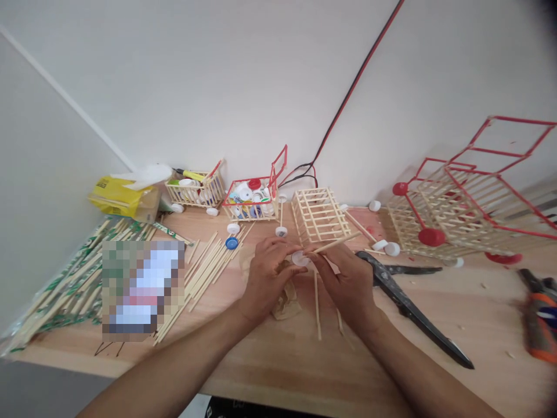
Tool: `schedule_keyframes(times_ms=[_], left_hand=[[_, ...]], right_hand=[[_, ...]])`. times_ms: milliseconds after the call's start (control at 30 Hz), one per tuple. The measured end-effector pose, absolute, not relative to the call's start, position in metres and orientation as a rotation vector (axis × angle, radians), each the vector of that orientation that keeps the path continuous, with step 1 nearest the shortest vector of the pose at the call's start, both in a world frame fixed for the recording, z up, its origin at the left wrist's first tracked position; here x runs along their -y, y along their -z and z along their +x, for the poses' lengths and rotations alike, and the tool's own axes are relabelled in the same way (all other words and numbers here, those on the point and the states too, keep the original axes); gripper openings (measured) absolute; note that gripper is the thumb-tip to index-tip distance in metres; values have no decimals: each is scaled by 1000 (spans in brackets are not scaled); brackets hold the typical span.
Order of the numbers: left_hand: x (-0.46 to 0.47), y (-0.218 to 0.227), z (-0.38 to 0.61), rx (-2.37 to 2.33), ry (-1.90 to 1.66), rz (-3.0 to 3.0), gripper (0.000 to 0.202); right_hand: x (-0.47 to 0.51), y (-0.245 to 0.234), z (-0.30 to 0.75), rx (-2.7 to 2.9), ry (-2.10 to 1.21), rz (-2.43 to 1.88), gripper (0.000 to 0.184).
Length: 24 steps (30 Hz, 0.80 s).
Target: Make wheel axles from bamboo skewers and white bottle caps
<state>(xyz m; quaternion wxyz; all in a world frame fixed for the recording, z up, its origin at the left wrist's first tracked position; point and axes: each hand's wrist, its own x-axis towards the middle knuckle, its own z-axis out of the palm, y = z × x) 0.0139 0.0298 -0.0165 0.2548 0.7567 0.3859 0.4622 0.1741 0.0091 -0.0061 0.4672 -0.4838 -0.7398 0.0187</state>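
Observation:
My left hand [270, 276] pinches a whitish bottle cap [300, 259] between thumb and fingers, above the middle of the table. My right hand [346, 276] grips a thin wooden stick [337, 242], one end of which is at the cap; whether they touch I cannot tell. Under my hands lie a crumpled piece of brown paper [287, 305] and another loose stick [317, 307]. Just beyond them stands a small slatted stick basket [322, 215]. Black-handled cutters [409, 307] lie to the right of my right hand.
Loose sticks [209, 267], packaged sticks [65, 284] and a blurred-out object [143, 290] cover the left side. Along the wall are a stick cart of caps [251, 200], another cart [195, 190] and large red-trimmed carts [461, 197]. An orange-handled tool [539, 325] lies at far right.

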Motion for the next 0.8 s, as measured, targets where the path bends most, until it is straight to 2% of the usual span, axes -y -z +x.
schedule_keyframes(times_ms=[433,600,667,800], left_hand=[[-33,19,15,-1085,-1238,2103,28],[-35,18,14,-1103,-1260,2080,28],[-35,18,12,-1125,-1265,2061,28],[-37,17,8,-1138,-1300,2067,27]], right_hand=[[-12,6,177,1827,-27,-1195,15],[-12,0,181,1871,-36,-1141,9],[-12,-2,183,1880,-61,-1156,12],[-13,-3,186,1872,-23,-1168,29]])
